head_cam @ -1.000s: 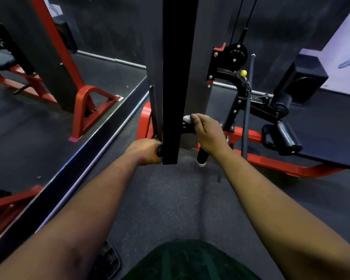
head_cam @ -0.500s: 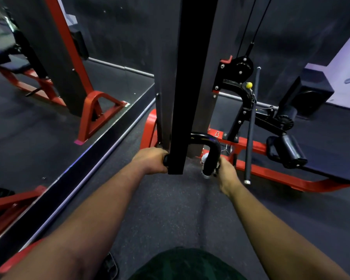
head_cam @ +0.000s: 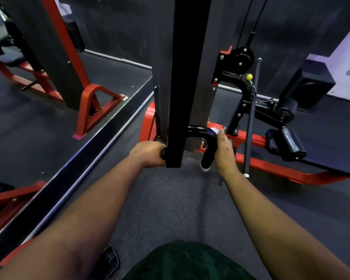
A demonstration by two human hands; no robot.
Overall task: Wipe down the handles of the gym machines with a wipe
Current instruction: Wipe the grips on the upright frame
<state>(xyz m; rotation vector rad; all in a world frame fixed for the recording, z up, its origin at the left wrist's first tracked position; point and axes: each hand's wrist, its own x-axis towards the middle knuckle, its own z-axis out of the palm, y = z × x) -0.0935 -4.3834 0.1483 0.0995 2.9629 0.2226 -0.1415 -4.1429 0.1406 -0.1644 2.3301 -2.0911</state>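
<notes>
A black curved handle [head_cam: 205, 142] hangs below a dark upright post [head_cam: 182, 81] of a red and black gym machine. Its right end bends down to a white cap. My right hand [head_cam: 223, 153] wraps that right bend from the outer side, and a small bit of white wipe [head_cam: 214, 130] shows above my fingertips against the bar. My left hand [head_cam: 150, 153] grips the handle's left end, most of which is hidden behind the post.
A thin black bar [head_cam: 251, 122] hangs just right of my right hand. Padded rollers [head_cam: 287, 144] and a red floor frame [head_cam: 281, 168] lie further right. A mirror [head_cam: 49, 87] runs along the left. Grey rubber floor [head_cam: 170, 199] lies below my arms.
My right hand slid from the top of the handle's bend down to its lower end, then back up along its outer side. My left hand kept its grip.
</notes>
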